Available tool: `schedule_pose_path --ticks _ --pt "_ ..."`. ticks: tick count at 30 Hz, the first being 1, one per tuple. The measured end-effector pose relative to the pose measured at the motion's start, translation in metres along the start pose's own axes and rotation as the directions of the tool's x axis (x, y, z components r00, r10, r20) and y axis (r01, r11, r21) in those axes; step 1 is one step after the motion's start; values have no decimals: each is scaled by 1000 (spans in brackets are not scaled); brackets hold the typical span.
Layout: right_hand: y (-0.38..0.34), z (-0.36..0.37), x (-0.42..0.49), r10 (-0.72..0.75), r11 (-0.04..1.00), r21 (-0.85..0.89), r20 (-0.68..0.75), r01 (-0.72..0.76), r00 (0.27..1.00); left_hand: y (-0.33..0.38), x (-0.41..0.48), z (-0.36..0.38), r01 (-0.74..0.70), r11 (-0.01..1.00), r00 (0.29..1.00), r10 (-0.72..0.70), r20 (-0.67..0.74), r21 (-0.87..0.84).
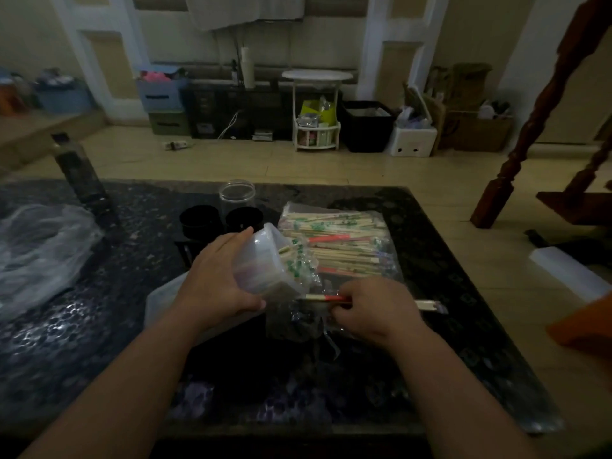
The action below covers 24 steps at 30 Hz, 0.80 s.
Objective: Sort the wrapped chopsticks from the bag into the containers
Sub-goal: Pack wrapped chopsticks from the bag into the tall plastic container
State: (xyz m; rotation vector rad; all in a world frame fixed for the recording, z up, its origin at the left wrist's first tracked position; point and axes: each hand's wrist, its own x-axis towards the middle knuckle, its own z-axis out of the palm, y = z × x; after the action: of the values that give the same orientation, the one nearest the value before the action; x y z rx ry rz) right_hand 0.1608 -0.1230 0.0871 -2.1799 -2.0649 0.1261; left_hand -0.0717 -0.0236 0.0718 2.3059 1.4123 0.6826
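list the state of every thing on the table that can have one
bag, lying flat, many wrapped chopsticks inside
plastic tub, tipped on its side, mouth toward the bag, some chopsticks inside
red-wrapped pair, level, near the tub's mouth
left hand, grips the plastic tub
right hand, pinches the red-wrapped pair
clear jar, upright, no lid
black cups, upright, open-topped

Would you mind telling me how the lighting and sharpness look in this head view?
Head view: dim, corners darkened; speckled glare on the dark table at left; table edges bow from the wide lens; bag of chopsticks reads clearly; tub in the left hand looks soft.
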Motion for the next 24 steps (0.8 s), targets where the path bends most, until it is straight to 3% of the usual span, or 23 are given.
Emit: schedule_pose_path --ticks 2,4,6,8,9,11,15,20,24 --pt "0 -5 2 -54 998 18 -138 57 989 0 -1 0 7 1000 1000 -7 5 5" --pt "-1 -4 6 -49 982 154 -332 105 942 1 -3 0 4 1000 1000 -4 16 8" --pt "-2 -2 11 -29 944 252 -579 213 815 -1 -6 0 -15 1000 1000 15 14 1" --pt "0 1 16 -59 934 191 -751 301 658 -3 -8 -1 -25 1000 1000 25 -1 -6" --pt "1 3 18 -80 934 156 -786 321 613 -3 -8 -1 -28 1000 1000 27 -8 -4" --pt "0 3 19 -37 914 217 -797 343 602 -3 -8 -2 -23 1000 1000 23 -12 -9" --pt "-11 -1 20 169 775 511 -735 371 657 -2 -7 -2 -28 1000 1000 28 -5 -12" --pt "-21 -3 16 464 388 856 -501 341 730 -1 -7 2 -52 999 998 52 18 -15" --pt "-27 -3 18 552 169 938 -344 302 760 1 -7 2 -46 999 999 46 19 -7"
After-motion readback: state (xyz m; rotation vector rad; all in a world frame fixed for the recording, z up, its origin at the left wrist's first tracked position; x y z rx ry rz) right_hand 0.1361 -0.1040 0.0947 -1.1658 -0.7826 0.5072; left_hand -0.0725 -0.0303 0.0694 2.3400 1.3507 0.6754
